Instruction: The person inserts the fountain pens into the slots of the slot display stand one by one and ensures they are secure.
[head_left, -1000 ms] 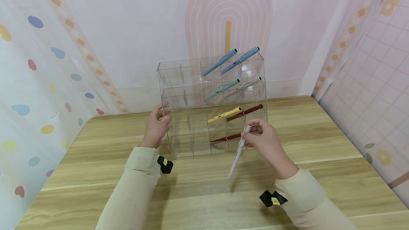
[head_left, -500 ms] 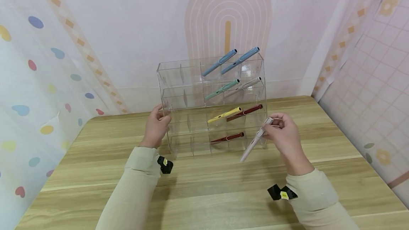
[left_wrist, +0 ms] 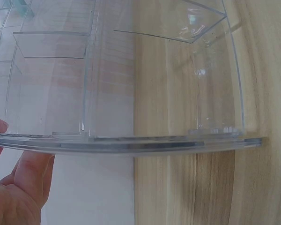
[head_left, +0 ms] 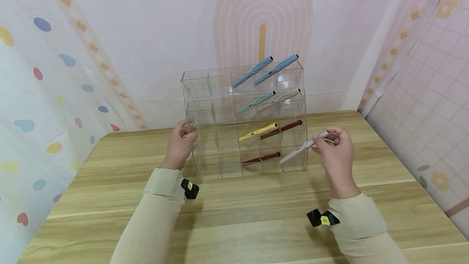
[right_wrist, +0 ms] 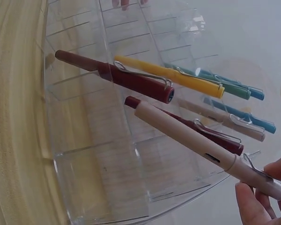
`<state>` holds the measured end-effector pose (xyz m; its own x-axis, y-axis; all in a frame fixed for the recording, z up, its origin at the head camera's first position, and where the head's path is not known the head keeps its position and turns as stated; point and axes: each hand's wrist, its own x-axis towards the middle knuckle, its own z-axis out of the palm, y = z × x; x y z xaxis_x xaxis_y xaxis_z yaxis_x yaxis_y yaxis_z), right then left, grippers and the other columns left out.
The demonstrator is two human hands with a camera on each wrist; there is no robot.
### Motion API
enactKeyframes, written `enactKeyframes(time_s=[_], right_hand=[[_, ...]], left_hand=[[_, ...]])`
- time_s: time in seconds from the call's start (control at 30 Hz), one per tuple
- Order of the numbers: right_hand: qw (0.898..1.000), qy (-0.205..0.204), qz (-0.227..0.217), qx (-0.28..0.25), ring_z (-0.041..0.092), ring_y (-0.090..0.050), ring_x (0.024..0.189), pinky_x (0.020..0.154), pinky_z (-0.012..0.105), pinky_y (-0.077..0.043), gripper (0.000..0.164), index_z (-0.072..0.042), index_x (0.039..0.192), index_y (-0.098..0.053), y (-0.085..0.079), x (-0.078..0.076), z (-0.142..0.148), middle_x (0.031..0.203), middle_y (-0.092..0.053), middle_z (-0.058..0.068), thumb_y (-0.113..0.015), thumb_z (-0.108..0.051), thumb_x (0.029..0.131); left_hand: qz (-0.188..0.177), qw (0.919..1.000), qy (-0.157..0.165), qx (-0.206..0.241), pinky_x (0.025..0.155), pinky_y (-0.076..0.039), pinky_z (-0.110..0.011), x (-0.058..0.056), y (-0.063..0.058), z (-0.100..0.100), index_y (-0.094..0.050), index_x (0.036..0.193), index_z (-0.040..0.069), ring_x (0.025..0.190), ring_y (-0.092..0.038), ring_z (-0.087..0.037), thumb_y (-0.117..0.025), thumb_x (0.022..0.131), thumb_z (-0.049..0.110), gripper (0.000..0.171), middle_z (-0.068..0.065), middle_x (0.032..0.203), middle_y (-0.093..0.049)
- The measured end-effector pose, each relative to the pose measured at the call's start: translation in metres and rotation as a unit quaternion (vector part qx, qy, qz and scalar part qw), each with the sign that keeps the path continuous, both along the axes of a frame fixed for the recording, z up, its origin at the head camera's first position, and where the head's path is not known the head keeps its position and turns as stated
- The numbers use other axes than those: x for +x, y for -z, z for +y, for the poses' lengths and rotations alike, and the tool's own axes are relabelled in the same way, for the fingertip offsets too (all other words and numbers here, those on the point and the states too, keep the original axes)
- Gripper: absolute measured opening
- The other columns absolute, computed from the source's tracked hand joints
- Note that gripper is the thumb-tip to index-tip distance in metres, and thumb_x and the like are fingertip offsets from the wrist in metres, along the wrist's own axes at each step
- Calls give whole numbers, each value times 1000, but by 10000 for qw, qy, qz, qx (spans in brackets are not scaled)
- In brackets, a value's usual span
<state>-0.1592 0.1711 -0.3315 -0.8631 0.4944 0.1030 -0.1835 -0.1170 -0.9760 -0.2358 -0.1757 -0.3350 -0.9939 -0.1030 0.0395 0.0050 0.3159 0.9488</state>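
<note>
A clear acrylic pen rack [head_left: 212, 159] with four-sided compartments in stacked rows stands on the wooden table. My left hand [head_left: 179, 145] grips its left side panel, thumb and fingers on opposite faces; the left wrist view shows the panel edge [left_wrist: 145, 144] between them. My right hand [head_left: 336, 154] pinches the capped end of a pale pinkish pen [head_left: 302, 150], just outside the rack's lower right corner. The pen slants down to the left, its lower end overlapping the bottom right compartment. In the right wrist view the pale pen [right_wrist: 182, 136] passes in front of a dark red pen [right_wrist: 220, 140].
Pens lean in the rack's middle and right: two blue pens [head_left: 277, 69] on top, a green pen [head_left: 255, 102] and a pale one below, then a yellow pen [head_left: 257, 132] beside a dark red one. Another dark red pen [head_left: 261, 158] lies in the bottom row. A patterned cloth hangs behind.
My right hand has moved right and slightly away from me with the pale pen, whose lower end has swung up toward the bottom right compartment. My left hand keeps its place on the rack.
</note>
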Motion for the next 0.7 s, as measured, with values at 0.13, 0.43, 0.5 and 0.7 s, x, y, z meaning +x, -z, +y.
enactKeyframes(time_s=[0.13,0.43,0.5,0.7], right_hand=[[9997,185,171,-50,5,-61,74,62,18,-52,28,-7,103,-47,5,-3,-2,89,-52,1,-61,9,85],[9986,358,318,-236,5,-60,76,61,16,-52,29,-10,97,-44,18,-10,-13,93,-49,5,-59,11,85],[9983,355,349,-297,5,-59,74,60,16,-51,29,-9,96,-44,21,-11,-16,93,-49,5,-59,12,84],[9989,301,270,-244,10,-62,79,63,17,-51,27,-6,97,-45,32,-12,-26,92,-47,4,-58,13,84]], left_hand=[[7,10000,-5,-18,61,-37,-23,1,-1,0,-33,149,15,90,-46,-16,-42,93,6,57,-20,130,-47],[-5,10000,25,-63,68,-42,-25,3,-3,0,-29,151,13,96,-47,-17,-41,93,6,59,-16,128,-47],[-11,10000,25,-43,68,-42,-25,3,-2,0,-29,151,13,98,-48,-19,-41,93,7,60,-16,128,-46],[-31,10000,42,-47,73,-43,-26,1,0,-1,-27,152,14,104,-49,-23,-41,93,7,61,-21,134,-44]])
